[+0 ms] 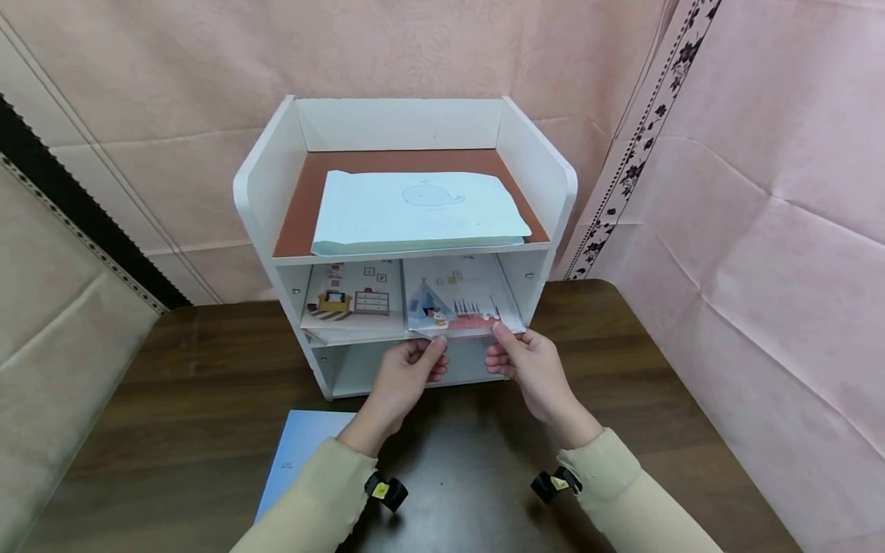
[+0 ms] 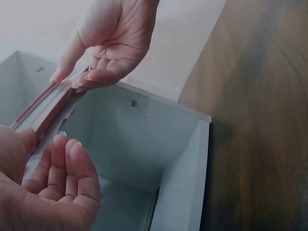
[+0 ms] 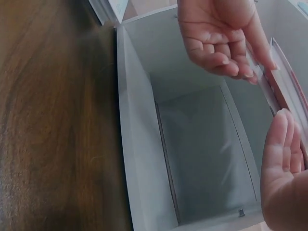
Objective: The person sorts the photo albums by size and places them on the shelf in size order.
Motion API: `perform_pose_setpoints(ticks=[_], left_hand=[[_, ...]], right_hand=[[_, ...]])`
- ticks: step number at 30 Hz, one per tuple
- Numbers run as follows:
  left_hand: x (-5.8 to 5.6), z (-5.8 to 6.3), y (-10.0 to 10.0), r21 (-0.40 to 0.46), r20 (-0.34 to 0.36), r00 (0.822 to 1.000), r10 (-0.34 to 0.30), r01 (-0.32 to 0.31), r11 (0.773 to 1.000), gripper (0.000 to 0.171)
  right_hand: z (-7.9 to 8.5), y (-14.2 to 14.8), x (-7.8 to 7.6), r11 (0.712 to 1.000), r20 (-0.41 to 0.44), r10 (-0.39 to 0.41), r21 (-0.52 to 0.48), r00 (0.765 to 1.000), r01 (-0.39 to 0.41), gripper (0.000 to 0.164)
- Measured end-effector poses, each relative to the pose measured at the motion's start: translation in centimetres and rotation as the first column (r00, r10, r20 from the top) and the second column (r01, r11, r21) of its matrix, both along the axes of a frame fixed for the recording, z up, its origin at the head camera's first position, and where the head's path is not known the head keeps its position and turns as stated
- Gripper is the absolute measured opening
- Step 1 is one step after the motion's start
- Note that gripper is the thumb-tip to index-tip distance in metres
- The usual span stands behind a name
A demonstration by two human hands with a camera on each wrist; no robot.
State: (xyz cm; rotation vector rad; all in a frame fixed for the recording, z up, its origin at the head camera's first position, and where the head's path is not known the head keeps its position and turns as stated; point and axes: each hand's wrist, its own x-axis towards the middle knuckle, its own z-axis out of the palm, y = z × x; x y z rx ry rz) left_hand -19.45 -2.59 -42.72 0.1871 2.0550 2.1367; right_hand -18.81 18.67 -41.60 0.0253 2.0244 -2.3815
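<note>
Two illustrated picture books lie side by side on the middle shelf of a small white rack (image 1: 249,188). The right-hand picture book (image 1: 459,288) has a tent and red ground on its cover. At its front edge, my left hand (image 1: 411,367) pinches the left corner, thumb above and fingers below. My right hand (image 1: 532,369) grips the same edge farther right, thumb on top. In the left wrist view, the book's edge (image 2: 53,103) runs between both hands. The left picture book (image 1: 356,296), showing a yellow vehicle, lies untouched beside it.
On the rack's brown top shelf (image 1: 293,223) lies a pale stack of paper (image 1: 415,215) with a whale drawing. A blue book (image 1: 297,445) rests on the dark wooden table (image 1: 173,430), partly under my left sleeve. Pink cloth (image 1: 415,46) hangs behind.
</note>
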Motion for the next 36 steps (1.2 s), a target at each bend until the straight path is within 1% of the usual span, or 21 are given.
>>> perform_pose_setpoints(ticks=[7, 11, 13, 15, 19, 23, 24, 26, 27, 29, 31, 36], left_hand=[[-0.3, -0.2, 0.4, 0.004, 0.025, 1.0, 0.014, -0.014, 1.0, 0.059], [-0.3, -0.2, 0.5, 0.004, 0.032, 0.999, 0.021, -0.021, 1.0, 0.06], [-0.3, -0.3, 0.5, 0.003, 0.034, 0.999, 0.019, -0.019, 1.0, 0.058], [-0.1, -0.4, 0.4, -0.017, 0.034, 0.999, 0.01, -0.01, 1.0, 0.058], [0.4, -0.6, -0.3, -0.105, 0.021, 0.999, -0.037, 0.039, 0.994, 0.057], [1.3, -0.8, -1.9, -0.222, -0.012, 0.995, -0.103, 0.098, 0.97, 0.055], [1.5, -0.9, -2.4, -0.252, -0.024, 0.993, -0.116, 0.107, 0.962, 0.055], [1.9, -1.2, -3.6, -0.316, -0.046, 0.991, -0.125, 0.105, 0.943, 0.055], [2.1, -1.3, -4.3, -0.348, -0.051, 0.991, -0.126, 0.1, 0.932, 0.054], [2.5, -1.5, -5.7, -0.39, -0.069, 0.99, -0.12, 0.084, 0.917, 0.054], [2.8, -1.6, -7.0, -0.432, -0.078, 0.992, -0.1, 0.057, 0.9, 0.051], [3.9, -1.5, -10.2, -0.485, -0.073, 0.996, -0.058, 0.015, 0.875, 0.053]], right_hand=[[0.1, -0.4, -0.3, 0.997, 0.031, -0.081, 0.017, 0.996, 0.081, 0.05], [0.2, -0.6, -0.2, 0.996, 0.036, -0.093, 0.005, 0.995, 0.093, 0.05], [0.2, -0.6, -0.1, 0.997, 0.033, -0.077, 0.009, 0.996, 0.077, 0.05], [0.0, -0.5, 0.0, 0.999, 0.032, -0.05, 0.023, 0.998, 0.049, 0.05], [-0.3, -0.5, 0.4, 0.997, 0.024, 0.012, 0.078, 1.0, -0.014, 0.048], [-0.8, -0.7, 0.9, 0.989, 0.006, 0.076, 0.129, 0.997, -0.076, 0.044], [-1.0, -0.8, 1.1, 0.986, 0.003, 0.096, 0.139, 0.995, -0.095, 0.044], [-1.4, -1.1, 1.3, 0.977, 0.006, 0.137, 0.166, 0.99, -0.137, 0.043], [-1.6, -1.2, 1.4, 0.971, 0.014, 0.159, 0.18, 0.987, -0.159, 0.043], [-2.1, -1.6, 1.5, 0.958, 0.039, 0.195, 0.205, 0.98, -0.199, 0.043], [-2.5, -2.0, 1.6, 0.946, 0.069, 0.23, 0.218, 0.971, -0.239, 0.043], [-3.7, -3.1, 2.1, 0.918, 0.107, 0.307, 0.227, 0.945, -0.324, 0.049]])
